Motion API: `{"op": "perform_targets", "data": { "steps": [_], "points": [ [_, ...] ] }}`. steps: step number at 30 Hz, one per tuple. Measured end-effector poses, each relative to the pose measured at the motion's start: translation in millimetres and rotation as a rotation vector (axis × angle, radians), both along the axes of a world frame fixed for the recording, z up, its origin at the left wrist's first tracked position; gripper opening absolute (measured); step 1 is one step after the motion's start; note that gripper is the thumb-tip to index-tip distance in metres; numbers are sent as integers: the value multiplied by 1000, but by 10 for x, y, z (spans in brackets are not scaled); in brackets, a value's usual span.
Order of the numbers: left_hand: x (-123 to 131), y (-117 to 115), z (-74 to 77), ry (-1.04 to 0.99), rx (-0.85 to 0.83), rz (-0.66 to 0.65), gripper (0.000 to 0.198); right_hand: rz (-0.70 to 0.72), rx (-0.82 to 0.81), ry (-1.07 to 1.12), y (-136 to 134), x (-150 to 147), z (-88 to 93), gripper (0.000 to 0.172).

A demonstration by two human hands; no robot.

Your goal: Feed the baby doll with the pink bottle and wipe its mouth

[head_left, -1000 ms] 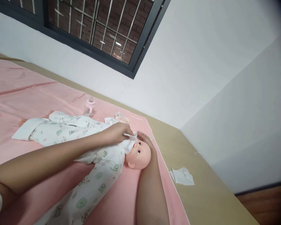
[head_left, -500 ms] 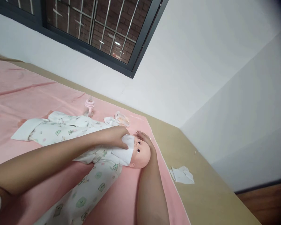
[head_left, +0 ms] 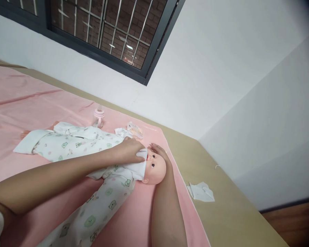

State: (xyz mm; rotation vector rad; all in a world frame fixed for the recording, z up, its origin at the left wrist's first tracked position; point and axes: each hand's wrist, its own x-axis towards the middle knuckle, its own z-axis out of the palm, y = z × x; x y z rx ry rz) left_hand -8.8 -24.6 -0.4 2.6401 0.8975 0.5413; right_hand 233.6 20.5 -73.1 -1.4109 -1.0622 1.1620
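Observation:
A baby doll (head_left: pixel 156 168) in a white printed outfit lies on its back on a pink sheet (head_left: pixel 134 219), head toward the right. My left hand (head_left: pixel 130 150) is at its chin, thumb and fingers closed on a folded white cloth (head_left: pixel 137 169) that covers its neck. Around the far side and crown of the doll's head curves my right hand (head_left: pixel 159 151), with the forearm along the head's right side. The right fingertips are near the doll's cheek. The left fingers are partly hidden behind the hand.
Beyond the doll stand a pink-capped baby bottle (head_left: pixel 99 118) and a clear plastic packet (head_left: pixel 134 130). A crumpled white tissue (head_left: pixel 201 192) lies on the tan surface (head_left: pixel 221 216) at right. A barred window (head_left: pixel 105 31) is set in the white wall.
My left hand has moved slightly right and up over the white cloth, toward the doll's mouth. My right hand stays around the head.

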Motion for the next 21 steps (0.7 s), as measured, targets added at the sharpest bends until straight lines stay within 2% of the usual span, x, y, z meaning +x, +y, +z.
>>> {"op": "perform_targets", "data": {
  "steps": [16,21],
  "points": [
    [-10,56,-27,-46,23,5,10,-64,38,-9,-32,3,11,30],
    [-9,49,-8,-55,12,19,11,-110,27,13,-74,-16,25,26]
  ]
}}
